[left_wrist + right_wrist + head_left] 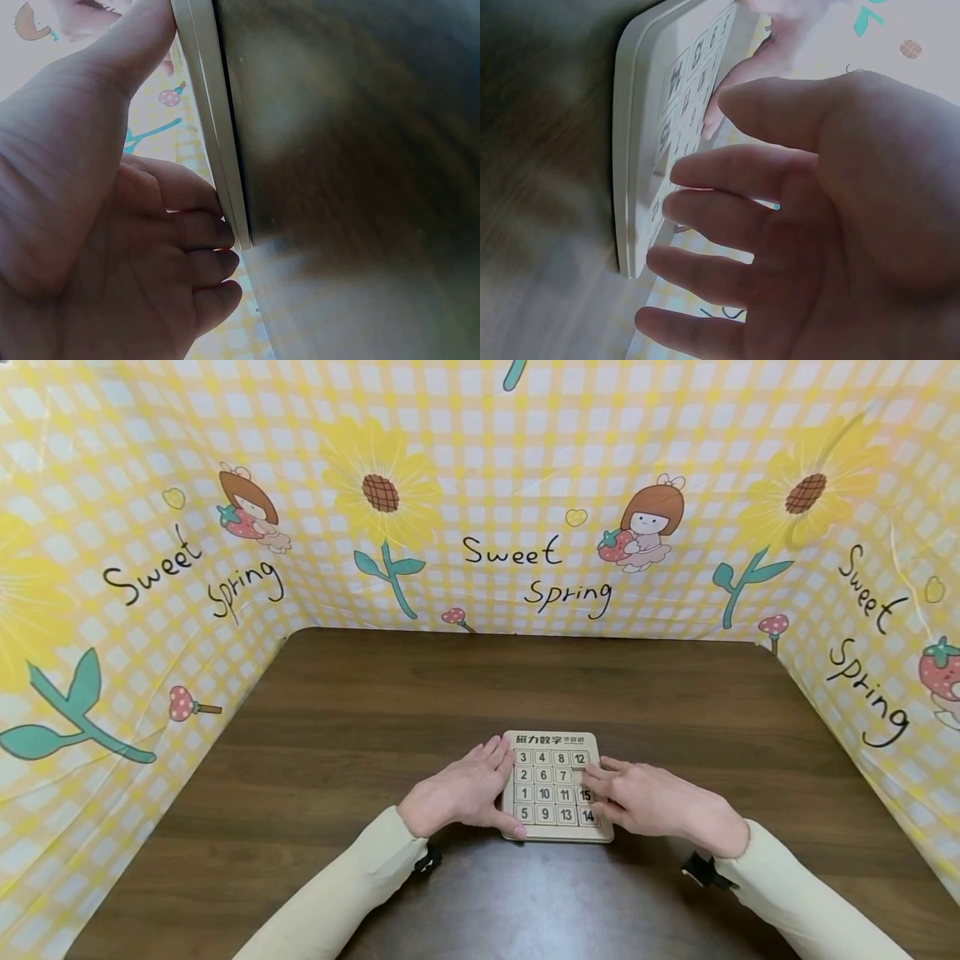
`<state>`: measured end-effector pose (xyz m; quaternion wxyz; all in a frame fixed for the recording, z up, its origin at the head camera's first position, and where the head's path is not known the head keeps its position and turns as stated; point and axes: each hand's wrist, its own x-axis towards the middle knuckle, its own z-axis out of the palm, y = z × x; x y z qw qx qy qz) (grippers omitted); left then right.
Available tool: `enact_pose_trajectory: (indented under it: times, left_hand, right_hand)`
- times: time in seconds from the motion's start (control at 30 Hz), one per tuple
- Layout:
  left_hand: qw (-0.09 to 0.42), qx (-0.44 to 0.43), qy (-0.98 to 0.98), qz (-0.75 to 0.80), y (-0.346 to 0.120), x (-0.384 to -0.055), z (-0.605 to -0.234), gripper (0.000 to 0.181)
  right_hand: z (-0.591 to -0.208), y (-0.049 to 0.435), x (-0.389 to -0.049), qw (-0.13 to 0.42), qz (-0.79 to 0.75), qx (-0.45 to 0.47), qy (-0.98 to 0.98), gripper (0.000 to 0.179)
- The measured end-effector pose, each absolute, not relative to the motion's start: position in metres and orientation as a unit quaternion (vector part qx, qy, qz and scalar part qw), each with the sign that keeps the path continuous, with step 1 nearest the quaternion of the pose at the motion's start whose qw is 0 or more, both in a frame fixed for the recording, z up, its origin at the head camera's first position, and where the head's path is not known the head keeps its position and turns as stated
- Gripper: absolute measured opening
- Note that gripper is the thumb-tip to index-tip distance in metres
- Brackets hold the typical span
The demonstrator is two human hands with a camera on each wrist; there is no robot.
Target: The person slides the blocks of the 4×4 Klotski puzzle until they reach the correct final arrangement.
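A pale number sliding puzzle (557,832) lies flat on the table, its square tiles marked with black numbers under a line of printed characters. A gap shows in the second row, right of tile 7 (563,776). My left hand (467,789) rests along the puzzle's left side, fingers extended against the edge and the thumb at the lower left corner. In the left wrist view those fingertips touch the puzzle's side (214,124). My right hand (651,797) reaches in from the right, fingers spread, fingertips over the right column near tile 15 (586,795). Its fingertips partly hide that column.
The dark wooden table (420,685) extends around the puzzle. A yellow checked cloth (510,468) with flowers and lettering stands as a wall at the back and both sides. Black wrist straps (705,870) sit at the ends of the cream sleeves.
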<state>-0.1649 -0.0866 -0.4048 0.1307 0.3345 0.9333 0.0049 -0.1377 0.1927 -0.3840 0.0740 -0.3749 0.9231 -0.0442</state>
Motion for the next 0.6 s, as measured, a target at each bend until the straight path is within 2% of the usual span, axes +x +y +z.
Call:
enact_pose_trajectory:
  times: [0.6]
  left_hand:
    - [0.129, 0.335, 0.933, 0.005, -0.087, -0.165, -0.406, 0.119]
  right_hand:
    - [-0.396, 0.192, -0.157, 0.085, -0.044, -0.348, 0.933, 0.052]
